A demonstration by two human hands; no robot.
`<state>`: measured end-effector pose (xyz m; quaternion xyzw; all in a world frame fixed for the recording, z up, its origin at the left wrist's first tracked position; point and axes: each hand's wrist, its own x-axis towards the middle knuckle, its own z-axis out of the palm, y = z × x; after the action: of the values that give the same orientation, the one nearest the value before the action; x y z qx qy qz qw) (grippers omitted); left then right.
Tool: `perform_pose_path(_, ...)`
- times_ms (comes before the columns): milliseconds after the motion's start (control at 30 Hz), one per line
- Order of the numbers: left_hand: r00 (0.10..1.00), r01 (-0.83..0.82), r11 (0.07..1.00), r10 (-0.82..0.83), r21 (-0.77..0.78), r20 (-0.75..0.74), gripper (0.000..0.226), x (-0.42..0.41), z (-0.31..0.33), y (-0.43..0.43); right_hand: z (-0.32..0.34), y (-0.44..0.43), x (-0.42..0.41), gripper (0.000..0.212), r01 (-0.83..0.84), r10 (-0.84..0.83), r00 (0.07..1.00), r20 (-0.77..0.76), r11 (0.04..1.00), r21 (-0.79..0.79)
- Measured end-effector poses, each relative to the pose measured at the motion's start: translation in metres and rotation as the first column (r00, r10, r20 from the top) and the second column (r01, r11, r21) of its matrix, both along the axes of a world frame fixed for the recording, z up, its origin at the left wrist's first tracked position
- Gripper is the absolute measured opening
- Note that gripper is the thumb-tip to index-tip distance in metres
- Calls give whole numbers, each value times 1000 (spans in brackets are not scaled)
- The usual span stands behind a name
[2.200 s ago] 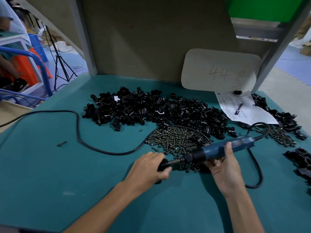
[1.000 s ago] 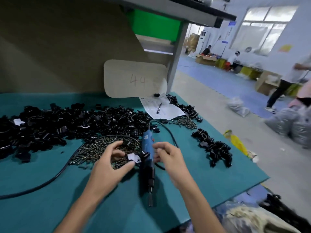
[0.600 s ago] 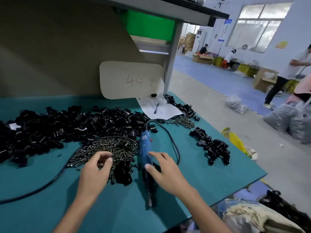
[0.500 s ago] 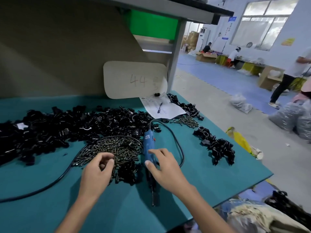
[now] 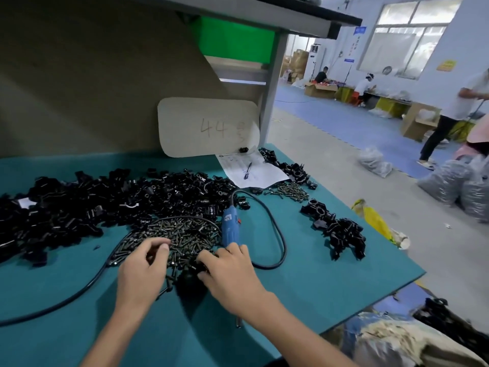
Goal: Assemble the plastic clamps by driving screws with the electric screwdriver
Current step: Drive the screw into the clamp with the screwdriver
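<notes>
- At heap of dark metal screws [image 5: 185,234]: left hand [image 5: 143,266] pinches in, likely for 1 screw.
- Right hand [image 5: 230,271] grips black plastic clamp [image 5: 189,278] at heap's near edge.
- Blue electric screwdriver [image 5: 229,230] parked just right, within reach.

Both bare forearms are stretching forward from the lower edge of the view, angling in toward each other. The left hand [image 5: 144,263] is hovering palm down, its fingers [image 5: 156,243] curling in toward the thumb. Whether anything is sitting between them cannot be told. The right hand [image 5: 232,271] is lying just beside it, knuckles up, wrist bending slightly inward, with its fingertips and thumb closing on a black clamp piece [image 5: 195,268].
</notes>
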<state>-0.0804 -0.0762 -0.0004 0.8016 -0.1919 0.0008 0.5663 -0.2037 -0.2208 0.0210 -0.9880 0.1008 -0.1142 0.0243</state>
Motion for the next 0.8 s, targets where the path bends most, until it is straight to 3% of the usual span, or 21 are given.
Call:
perform_pose_path(100,1000,-9,1000,9,6,-4,11,4,-3,3,19,-35,-14,26,65,-96,986,135,974,216)
perform_pose_path(167,999,-48,999,48,14,-11,11,8,-6,8,31,-79,-30,24,185,-233,959,163,946,265)
perform_pose_path(300,994,-95,995,96,12,-49,11,8,-7,5,47,-182,-67,27,501,-539,836,106,827,257)
perform_pose_path(400,996,-67,998,67,9,-55,12,4,-6,-4,46,-244,-89,34,647,-663,749,24,738,189)
perform_pose_path(500,998,-39,999,39,-5,-47,12,3,-6,-9,42,-280,-97,34,716,-718,693,-58,677,171)
perform_pose_path(633,999,-32,999,33,5,-34,12,4,-7,-9,32,-300,-90,34,723,-714,687,-138,652,227)
perform_pose_path(800,994,-98,995,99,18,-48,12,14,-8,2,20,-314,-78,39,727,-746,657,-104,592,347)
